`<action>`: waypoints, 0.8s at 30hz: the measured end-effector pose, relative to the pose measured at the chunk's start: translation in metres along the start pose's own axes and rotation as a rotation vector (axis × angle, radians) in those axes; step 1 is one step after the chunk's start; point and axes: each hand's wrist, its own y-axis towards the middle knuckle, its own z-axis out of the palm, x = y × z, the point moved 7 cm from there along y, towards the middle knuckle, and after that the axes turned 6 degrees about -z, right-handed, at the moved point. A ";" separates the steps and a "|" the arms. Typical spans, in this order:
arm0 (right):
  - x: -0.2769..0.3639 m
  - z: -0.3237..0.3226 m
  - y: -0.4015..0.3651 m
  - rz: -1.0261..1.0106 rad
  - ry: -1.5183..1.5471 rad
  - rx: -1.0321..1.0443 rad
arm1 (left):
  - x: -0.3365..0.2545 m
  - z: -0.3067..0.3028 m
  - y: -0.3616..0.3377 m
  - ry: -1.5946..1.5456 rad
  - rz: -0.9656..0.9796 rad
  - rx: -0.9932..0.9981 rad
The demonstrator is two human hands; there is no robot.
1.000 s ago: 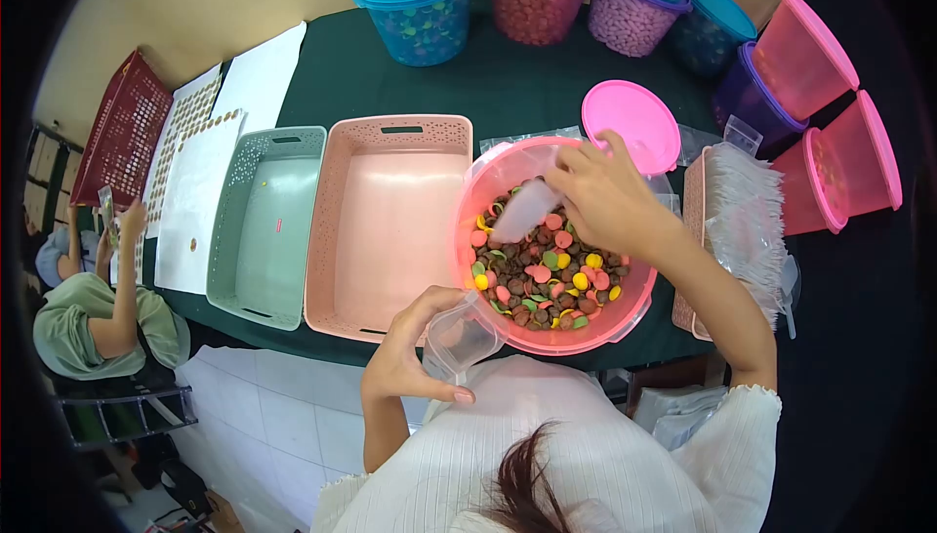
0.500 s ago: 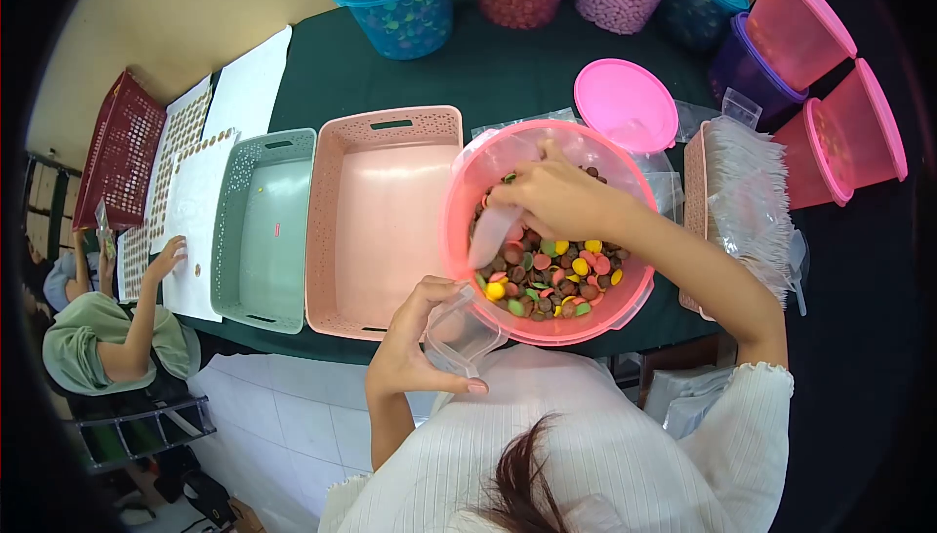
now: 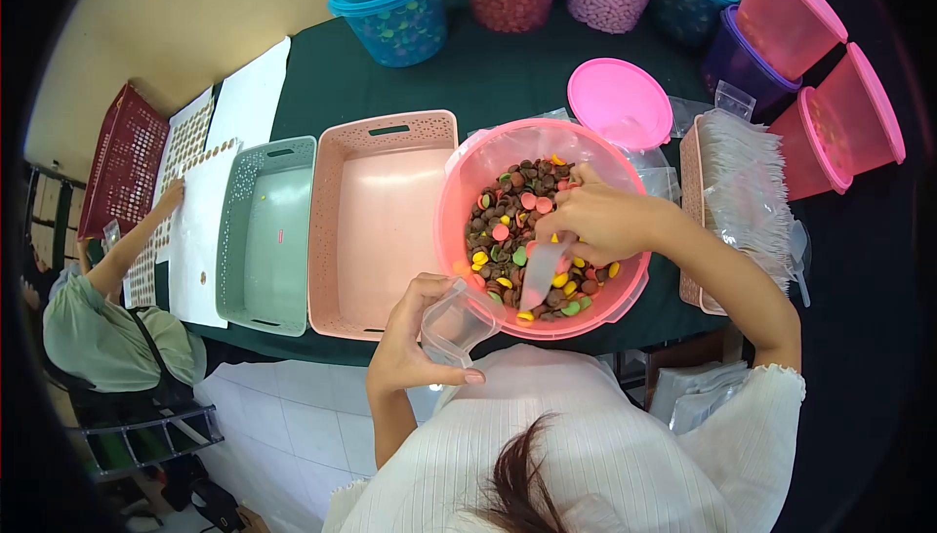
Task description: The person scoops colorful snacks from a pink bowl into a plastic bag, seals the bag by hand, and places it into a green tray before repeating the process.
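My right hand is inside a pink round tub, closed on a translucent plastic scoop. The scoop's tip dips among brown, red, yellow and green button-shaped candies. Just outside the tub's near left rim, my left hand grips a small clear plastic container, tilted, with nothing visible in it. A pink round lid lies behind the tub.
Left of the tub stand a pink basket and a green basket. A basket of clear plastic pouches is at right. Lidded tubs line the back. A co-worker sits at far left by white paper.
My right hand has moved right and toward me, bringing the scoop from the tub's left side to its near middle. My left hand keeps its hold. The co-worker's arm reaches farther away.
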 end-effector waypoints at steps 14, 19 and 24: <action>-0.017 0.000 -0.017 0.161 0.004 0.201 | -0.012 0.004 -0.002 0.019 -0.008 0.034; -0.031 0.030 -0.002 0.273 0.400 0.204 | -0.011 0.004 -0.004 -0.005 -0.009 0.030; -0.027 0.001 -0.001 0.175 0.408 0.030 | -0.030 0.005 -0.002 0.020 0.074 -0.074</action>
